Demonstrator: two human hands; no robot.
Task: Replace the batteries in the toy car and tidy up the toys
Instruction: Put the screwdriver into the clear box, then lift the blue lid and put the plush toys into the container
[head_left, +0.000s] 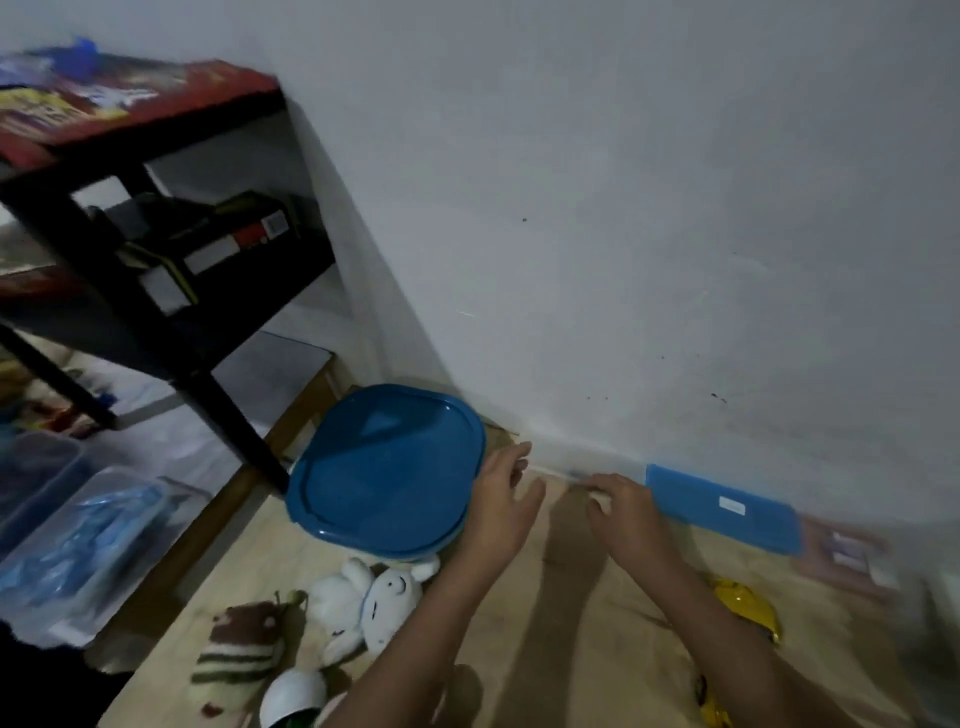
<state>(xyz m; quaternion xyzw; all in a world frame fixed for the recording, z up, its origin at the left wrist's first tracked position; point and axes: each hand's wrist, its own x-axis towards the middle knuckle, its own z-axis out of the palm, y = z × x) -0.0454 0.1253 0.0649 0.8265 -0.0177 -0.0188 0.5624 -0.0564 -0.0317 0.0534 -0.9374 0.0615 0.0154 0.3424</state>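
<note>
Reaching left hand (501, 499): fingers spread, at the rim of the blue-lidded container (384, 467).
Right hand (623, 512): fingers bent at the flat blue lid (722, 506); grip unclear.
Plush toys (363, 597): on the wooden surface (561, 639), beside the container.

From my end I see a white wall (623, 208) with a few dark specks filling most of the dim view, meeting a pale wooden surface (571, 597) at its foot, with a black shelf unit (218, 395) at the left holding boxes (228, 244).
</note>
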